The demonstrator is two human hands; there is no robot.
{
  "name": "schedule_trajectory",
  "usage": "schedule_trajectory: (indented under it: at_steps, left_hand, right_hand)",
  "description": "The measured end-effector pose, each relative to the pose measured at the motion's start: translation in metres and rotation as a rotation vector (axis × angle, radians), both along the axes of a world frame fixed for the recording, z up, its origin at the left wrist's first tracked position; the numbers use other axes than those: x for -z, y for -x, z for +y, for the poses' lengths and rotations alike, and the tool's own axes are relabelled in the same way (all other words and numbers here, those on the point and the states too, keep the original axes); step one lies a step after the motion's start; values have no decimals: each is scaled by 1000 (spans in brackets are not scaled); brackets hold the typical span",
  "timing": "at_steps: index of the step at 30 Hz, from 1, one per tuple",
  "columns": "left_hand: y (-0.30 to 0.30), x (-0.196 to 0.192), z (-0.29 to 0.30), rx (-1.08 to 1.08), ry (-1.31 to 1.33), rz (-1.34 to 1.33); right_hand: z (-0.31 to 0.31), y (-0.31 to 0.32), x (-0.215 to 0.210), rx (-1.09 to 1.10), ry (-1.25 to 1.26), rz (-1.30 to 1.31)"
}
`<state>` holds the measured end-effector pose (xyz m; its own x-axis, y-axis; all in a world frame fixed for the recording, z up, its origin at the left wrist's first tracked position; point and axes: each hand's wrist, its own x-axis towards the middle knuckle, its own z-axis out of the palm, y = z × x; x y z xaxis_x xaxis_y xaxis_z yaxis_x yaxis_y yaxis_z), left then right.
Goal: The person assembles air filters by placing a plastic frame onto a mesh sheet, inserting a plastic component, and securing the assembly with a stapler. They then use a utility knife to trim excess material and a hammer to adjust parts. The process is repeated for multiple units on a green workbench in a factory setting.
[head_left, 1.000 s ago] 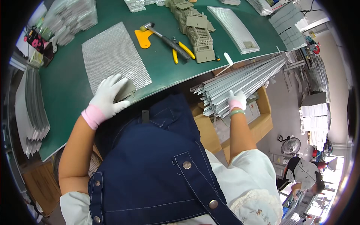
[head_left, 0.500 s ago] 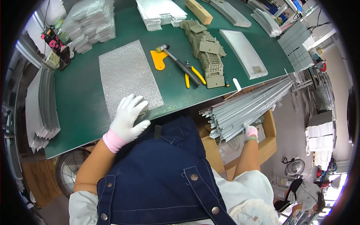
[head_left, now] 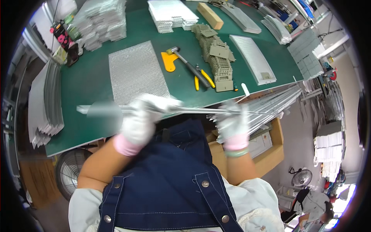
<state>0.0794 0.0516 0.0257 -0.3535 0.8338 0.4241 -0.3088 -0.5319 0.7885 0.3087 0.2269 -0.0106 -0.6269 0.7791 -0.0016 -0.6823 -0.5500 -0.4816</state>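
Head view: the left hand (head_left: 139, 121) closes around a thin metal strip (head_left: 201, 111) spanning the front edge of the table (head_left: 85, 85). The right hand (head_left: 234, 123) grips it farther along, fingertips blurred. From here, the strip's left end is smeared; its right end merges with the strip bundle (head_left: 266, 106). The left hand hides the near edge of the mesh sheet (head_left: 137, 65).

The metal strips (head_left: 266, 106) look smooth and glossy, the mesh sheet (head_left: 137, 69) rough; the gloves (head_left: 137, 125) are matt cloth, the block (head_left: 210, 16) wood, the tabletop (head_left: 87, 77) smooth, faintly glossy.
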Motion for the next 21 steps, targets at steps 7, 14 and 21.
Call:
schedule_trajectory:
  at_steps: [7,14,21]
  left_hand:
    - [87,-72,-130,-887,487,329]
    - [40,-24,-123,-684,800,257]
    - [68,44,-103,-877,846,713]
  right_hand:
    - [11,-47,-67,689,-489,-379]
    - [-114,76,-72,-266,-930,-656]
    - [-22,164,12,-8,-1494,-1138]
